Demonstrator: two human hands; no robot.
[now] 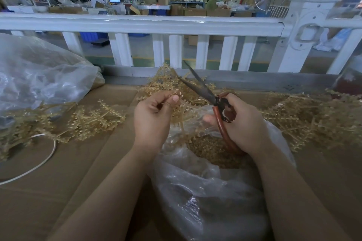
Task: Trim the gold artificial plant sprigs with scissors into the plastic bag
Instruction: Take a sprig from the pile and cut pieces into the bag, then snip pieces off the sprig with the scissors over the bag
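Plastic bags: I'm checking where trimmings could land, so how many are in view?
2. One open plastic bag sits below the hands, gold trimmings inside. A second, larger bag lies at the far left on the cardboard. Others may be hidden out of frame.

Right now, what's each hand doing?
Left hand: closed, pinching a gold sprig.
Right hand: closed on the scissors, blades apart.

Cardboard-covered table: sprigs, bags, cord.
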